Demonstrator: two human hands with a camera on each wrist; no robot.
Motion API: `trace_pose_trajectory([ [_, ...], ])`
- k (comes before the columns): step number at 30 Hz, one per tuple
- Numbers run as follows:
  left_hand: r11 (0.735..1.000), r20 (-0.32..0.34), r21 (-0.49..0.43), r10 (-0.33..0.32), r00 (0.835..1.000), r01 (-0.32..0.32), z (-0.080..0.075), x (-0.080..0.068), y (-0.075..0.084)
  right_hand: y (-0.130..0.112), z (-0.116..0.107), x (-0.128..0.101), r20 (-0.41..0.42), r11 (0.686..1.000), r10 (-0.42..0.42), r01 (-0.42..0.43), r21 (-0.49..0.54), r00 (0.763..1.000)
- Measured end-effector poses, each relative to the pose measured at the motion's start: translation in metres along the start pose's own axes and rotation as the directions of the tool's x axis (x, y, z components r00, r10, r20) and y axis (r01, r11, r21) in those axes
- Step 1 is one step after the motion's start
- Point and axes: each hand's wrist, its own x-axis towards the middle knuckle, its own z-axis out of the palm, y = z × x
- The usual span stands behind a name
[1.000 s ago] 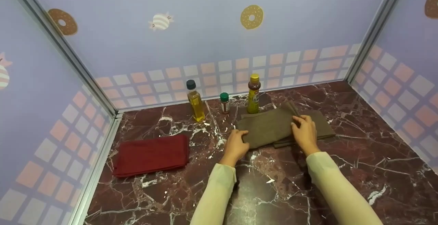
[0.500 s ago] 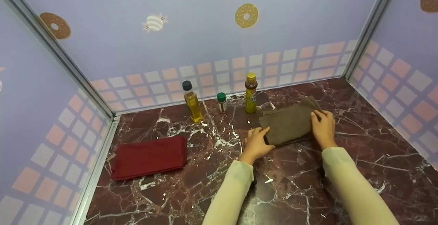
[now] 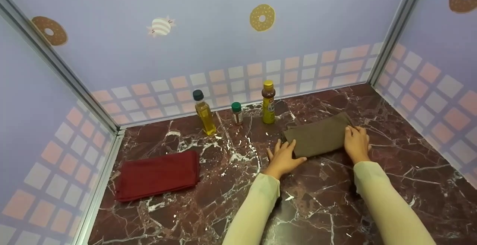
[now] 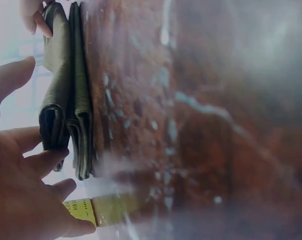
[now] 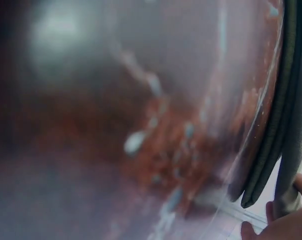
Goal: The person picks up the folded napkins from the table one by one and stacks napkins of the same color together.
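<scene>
A folded olive-brown cloth (image 3: 316,137) lies on the dark red marbled table at the right. My left hand (image 3: 283,159) is at its left end, fingers spread, with fingertips touching the folded edge. In the left wrist view the left hand (image 4: 26,185) shows stacked layers of the cloth (image 4: 66,100) beside its fingers, with the thumb apart. At the cloth's right end my right hand (image 3: 357,143) pinches the edge. Only part of the right hand (image 5: 286,225) shows in the right wrist view, beside the hanging upper layer of cloth (image 5: 293,130).
A folded dark red cloth (image 3: 158,176) lies at the left. Behind, near the wall, stand an oil bottle with a dark cap (image 3: 205,116), a small green-capped jar (image 3: 237,114) and a yellow-capped bottle (image 3: 268,105). Patterned panels enclose the table (image 3: 208,215).
The olive-brown cloth has shifted right with both hands, and its right-hand part is now folded under or stacked into one compact rectangle. The left hand's fingers have spread.
</scene>
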Motion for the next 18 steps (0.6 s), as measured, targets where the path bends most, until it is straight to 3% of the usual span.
trace_pose_trajectory([
  [10,0.999,-0.005,0.0,-0.032,0.999,0.032,0.002,-0.002,-0.01,-0.002,0.005,-0.003,0.169,0.997,0.035,-0.023,-0.074,0.985],
  [18,0.997,-0.027,-0.049,-0.054,0.998,0.053,0.001,-0.003,-0.011,-0.003,0.005,-0.005,0.197,0.994,0.023,-0.001,-0.109,0.98],
])
